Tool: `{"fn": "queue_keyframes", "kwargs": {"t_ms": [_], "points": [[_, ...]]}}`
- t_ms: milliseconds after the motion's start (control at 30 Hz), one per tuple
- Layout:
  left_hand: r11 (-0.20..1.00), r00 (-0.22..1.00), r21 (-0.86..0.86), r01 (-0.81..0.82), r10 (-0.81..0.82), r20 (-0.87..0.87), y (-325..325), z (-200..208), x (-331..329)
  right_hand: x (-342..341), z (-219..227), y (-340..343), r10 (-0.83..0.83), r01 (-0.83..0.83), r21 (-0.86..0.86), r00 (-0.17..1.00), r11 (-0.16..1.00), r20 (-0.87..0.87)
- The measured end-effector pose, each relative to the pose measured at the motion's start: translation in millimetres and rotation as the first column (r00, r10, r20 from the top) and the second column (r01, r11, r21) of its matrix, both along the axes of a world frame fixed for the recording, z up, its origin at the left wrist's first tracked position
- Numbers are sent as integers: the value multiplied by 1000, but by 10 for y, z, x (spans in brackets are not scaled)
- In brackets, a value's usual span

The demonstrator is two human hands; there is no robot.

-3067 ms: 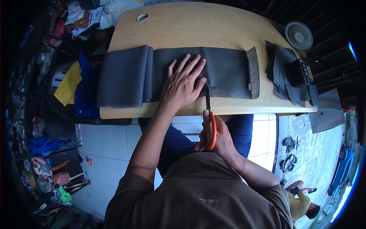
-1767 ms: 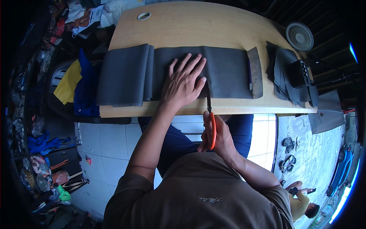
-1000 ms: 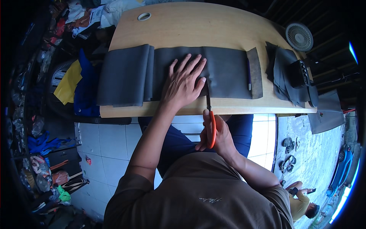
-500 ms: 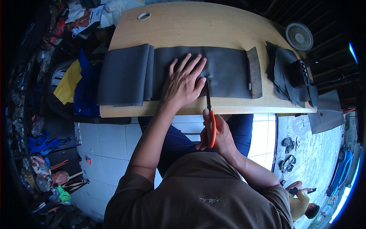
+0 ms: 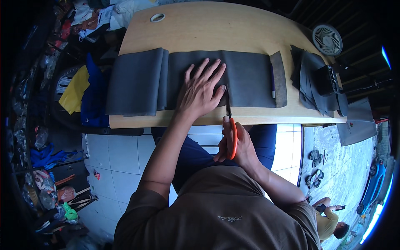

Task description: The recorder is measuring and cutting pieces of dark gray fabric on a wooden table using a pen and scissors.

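Observation:
A long strip of dark grey sheet material (image 5: 250, 79) lies across the front of the table, its left part folded over in layers. My left hand (image 5: 202, 91) lies flat on it with the fingers spread, pressing it down. Just right of the left thumb, the blades of orange-handled scissors (image 5: 234, 139) reach in from the near edge of the sheet. My right hand (image 5: 241, 146) grips the handles below the table edge. A dark pen (image 5: 273, 83) rests near the sheet's right end, beside a greyish-brown strip (image 5: 279, 79).
A roll of tape (image 5: 157, 18) lies at the far left of the wooden table (image 5: 200, 31). Cut dark pieces (image 5: 308, 91) are stacked on the right near a black holder (image 5: 327, 81) and a fan (image 5: 327, 40). Another person (image 5: 329, 218) sits at lower right.
The scissors and my right hand have moved slightly forward, away from me, with the blades further along the sheet. My left hand stays nearly in place.

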State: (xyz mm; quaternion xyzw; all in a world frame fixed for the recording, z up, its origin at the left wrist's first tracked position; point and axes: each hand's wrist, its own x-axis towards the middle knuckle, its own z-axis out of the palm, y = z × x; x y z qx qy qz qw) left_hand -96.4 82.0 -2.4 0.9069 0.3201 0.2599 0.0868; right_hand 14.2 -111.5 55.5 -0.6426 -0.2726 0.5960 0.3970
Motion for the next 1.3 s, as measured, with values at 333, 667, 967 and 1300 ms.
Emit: {"fn": "queue_keyframes", "kwargs": {"t_ms": [333, 667, 967, 1300], "points": [[1000, 1000, -4, -4, 4, -5, 3, 4, 11, 14, -7, 39, -11, 6, 103, 999, 995, 48], [1000, 1000, -14, -9, 9, 5, -5, 7, 4, 43, 60, 146, -33, 33, -4, 998, 999, -50], [1000, 1000, -9, -9, 9, -1, -5, 8, 13, 44, -119, 70, 52, -80, 217, 990, 973, 132], [1000, 1000, -14, -8, 8, 0, -1, 7, 0, 43, -113, 50, -15, 17, 101, 1000, 995, -27]]}}
